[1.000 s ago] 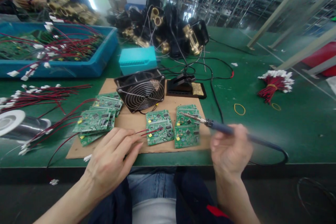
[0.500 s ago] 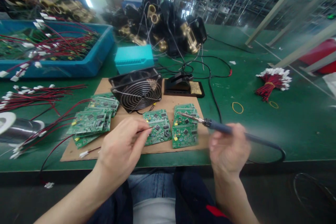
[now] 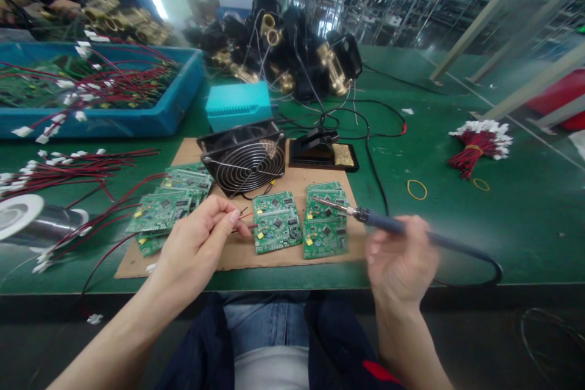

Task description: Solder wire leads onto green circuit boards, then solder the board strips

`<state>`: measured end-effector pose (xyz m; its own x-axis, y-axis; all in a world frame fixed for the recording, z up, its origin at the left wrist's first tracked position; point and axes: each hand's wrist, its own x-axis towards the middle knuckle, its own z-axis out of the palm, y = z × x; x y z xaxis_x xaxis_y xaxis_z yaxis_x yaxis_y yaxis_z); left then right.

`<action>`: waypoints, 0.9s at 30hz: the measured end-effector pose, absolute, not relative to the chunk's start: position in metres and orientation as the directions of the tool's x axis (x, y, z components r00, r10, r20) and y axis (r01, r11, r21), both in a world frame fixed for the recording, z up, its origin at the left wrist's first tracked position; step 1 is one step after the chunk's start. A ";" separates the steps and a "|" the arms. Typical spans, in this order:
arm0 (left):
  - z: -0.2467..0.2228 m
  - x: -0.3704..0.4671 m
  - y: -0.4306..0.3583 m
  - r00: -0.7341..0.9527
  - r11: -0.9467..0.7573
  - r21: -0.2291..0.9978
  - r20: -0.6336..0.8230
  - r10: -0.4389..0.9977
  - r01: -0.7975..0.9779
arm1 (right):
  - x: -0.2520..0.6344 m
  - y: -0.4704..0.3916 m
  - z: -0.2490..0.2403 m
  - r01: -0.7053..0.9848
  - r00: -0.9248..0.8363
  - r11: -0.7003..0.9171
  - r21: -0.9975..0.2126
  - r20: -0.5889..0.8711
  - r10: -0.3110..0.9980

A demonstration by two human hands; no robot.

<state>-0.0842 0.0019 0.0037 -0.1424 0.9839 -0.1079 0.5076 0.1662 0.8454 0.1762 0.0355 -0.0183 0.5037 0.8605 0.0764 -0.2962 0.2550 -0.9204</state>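
My left hand (image 3: 205, 234) pinches a red and black wire lead (image 3: 245, 216) whose bare ends point right, just left of the middle circuit boards (image 3: 277, 222). In my right hand (image 3: 402, 256) is a soldering iron (image 3: 381, 220), held like a pen. Its metal tip hangs over the right-hand circuit boards (image 3: 325, 237); whether it touches them I cannot tell. Left of my left hand, more boards (image 3: 161, 210) lie stacked with red wires attached. All these boards rest on a cardboard sheet (image 3: 242, 261).
A black fan (image 3: 249, 161) and an iron stand with sponge (image 3: 322, 152) sit behind the boards. At left are a solder spool (image 3: 46, 225), loose leads (image 3: 82, 164) and a blue bin (image 3: 155, 122). A tied lead bundle (image 3: 475, 149) lies right. Another person's hand (image 3: 64, 6) shows far left.
My left hand has drawn back to the left from the middle boards, bringing the wire lead with it. My right hand and the soldering iron stay almost still.
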 end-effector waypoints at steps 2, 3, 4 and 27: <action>0.006 -0.084 0.001 -0.151 0.147 0.827 -0.077 0.986 0.543 | 0.176 0.036 -0.018 -0.301 0.501 0.250 -0.920 0.070 0.862; 0.006 -0.084 0.000 -0.158 0.135 0.815 -0.054 0.986 0.564 | 0.176 0.036 -0.018 -0.304 0.501 0.250 -0.919 0.069 0.863; 0.006 -0.084 0.000 -0.161 0.124 0.801 -0.035 0.986 0.586 | 0.176 0.036 -0.018 -0.306 0.502 0.253 -0.918 0.070 0.862; -0.005 -0.074 0.006 -0.172 0.025 0.669 0.155 0.973 0.743 | 0.176 0.035 -0.018 -0.297 0.496 0.239 -0.925 0.064 0.866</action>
<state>-0.0739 0.0058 -0.0047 -0.1719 0.9729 0.1546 0.7432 0.0250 0.6686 0.1760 0.0345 -0.0183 0.4964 0.8657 0.0642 -0.2968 0.2388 -0.9246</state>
